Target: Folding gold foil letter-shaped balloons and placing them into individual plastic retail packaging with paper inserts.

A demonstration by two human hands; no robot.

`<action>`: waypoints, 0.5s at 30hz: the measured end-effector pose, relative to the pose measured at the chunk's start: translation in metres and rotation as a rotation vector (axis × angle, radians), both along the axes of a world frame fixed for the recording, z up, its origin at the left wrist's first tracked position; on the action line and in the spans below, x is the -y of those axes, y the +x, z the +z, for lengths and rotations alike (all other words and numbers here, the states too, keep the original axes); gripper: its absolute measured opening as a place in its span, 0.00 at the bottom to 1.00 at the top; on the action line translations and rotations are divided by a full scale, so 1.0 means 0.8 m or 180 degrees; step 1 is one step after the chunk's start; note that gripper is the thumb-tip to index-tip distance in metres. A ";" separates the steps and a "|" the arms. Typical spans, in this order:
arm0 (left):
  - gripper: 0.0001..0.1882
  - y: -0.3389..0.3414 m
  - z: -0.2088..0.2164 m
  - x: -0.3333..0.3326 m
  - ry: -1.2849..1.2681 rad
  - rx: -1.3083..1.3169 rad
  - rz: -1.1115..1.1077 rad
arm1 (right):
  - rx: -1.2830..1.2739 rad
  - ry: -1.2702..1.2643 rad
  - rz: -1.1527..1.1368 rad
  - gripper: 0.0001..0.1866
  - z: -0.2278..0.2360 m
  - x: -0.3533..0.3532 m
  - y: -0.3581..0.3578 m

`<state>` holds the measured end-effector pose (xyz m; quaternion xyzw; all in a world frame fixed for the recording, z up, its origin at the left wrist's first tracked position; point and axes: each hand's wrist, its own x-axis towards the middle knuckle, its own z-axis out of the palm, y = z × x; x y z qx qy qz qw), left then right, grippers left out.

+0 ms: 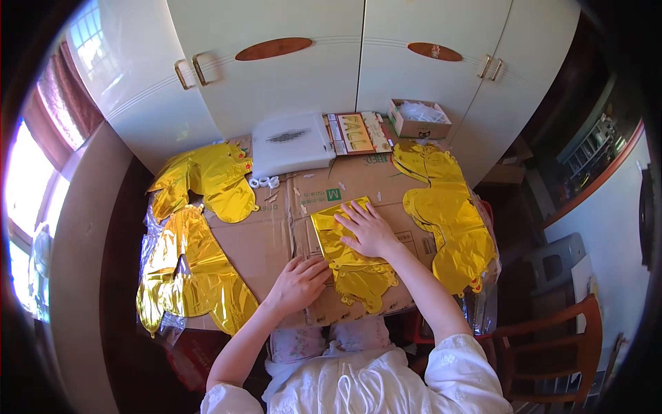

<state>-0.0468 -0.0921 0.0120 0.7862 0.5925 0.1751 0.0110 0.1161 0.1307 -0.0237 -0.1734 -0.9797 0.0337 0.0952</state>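
A gold foil balloon [331, 238], flat and partly folded into a rectangle, lies on the cardboard at the middle of the table. Its rounded, tabbed lower end [364, 284] sticks out toward me. My right hand [369, 231] is spread flat on the folded part, fingers apart. At the balloon's lower left edge, my left hand [301, 283] is bent with its fingers drawn together and their tips on the foil; the thumb is hidden. More flat gold balloons lie at the left [196, 269], far left [207, 179] and right [448, 214].
Along the back stand a white package [289, 145], a flat printed box [358, 133] and an open carton [419, 121] holding clear plastic. Small white rings [264, 183] and paper scraps lie on the cardboard [269, 238]. A wooden chair [552, 345] stands at the right, white cabinets [289, 83] behind.
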 end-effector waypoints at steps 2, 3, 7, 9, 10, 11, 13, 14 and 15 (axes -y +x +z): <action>0.20 0.004 -0.003 0.000 -0.0052 -0.0046 -0.0111 | 0.0047 0.0030 -0.0022 0.33 0.000 0.001 0.000; 0.21 0.005 -0.005 -0.001 -0.0071 -0.0078 -0.0127 | 0.0009 0.0130 -0.0021 0.32 0.001 0.001 0.001; 0.25 0.001 -0.006 0.004 -0.0141 -0.0073 -0.0126 | -0.0573 0.0285 0.0065 0.28 0.022 0.019 0.004; 0.26 -0.003 -0.002 0.007 -0.0165 -0.0051 -0.0087 | -0.0845 0.0052 0.0228 0.23 0.037 0.046 0.016; 0.27 -0.005 0.003 0.012 -0.0183 -0.0049 -0.0057 | -0.0887 -0.0159 0.0373 0.21 0.041 0.063 0.027; 0.27 -0.005 0.005 0.015 -0.0229 -0.0056 -0.0076 | -0.0914 -0.0362 0.0504 0.18 0.041 0.077 0.039; 0.28 -0.005 0.009 0.021 -0.0315 -0.0070 -0.0105 | -0.0825 -0.0265 0.0645 0.13 0.041 0.101 0.061; 0.29 -0.003 0.009 0.023 -0.0337 -0.0093 -0.0117 | -0.0784 -0.0225 0.0717 0.11 0.037 0.109 0.070; 0.29 -0.001 0.009 0.025 -0.0360 -0.0116 -0.0129 | -0.0907 -0.0284 0.0738 0.09 0.027 0.113 0.074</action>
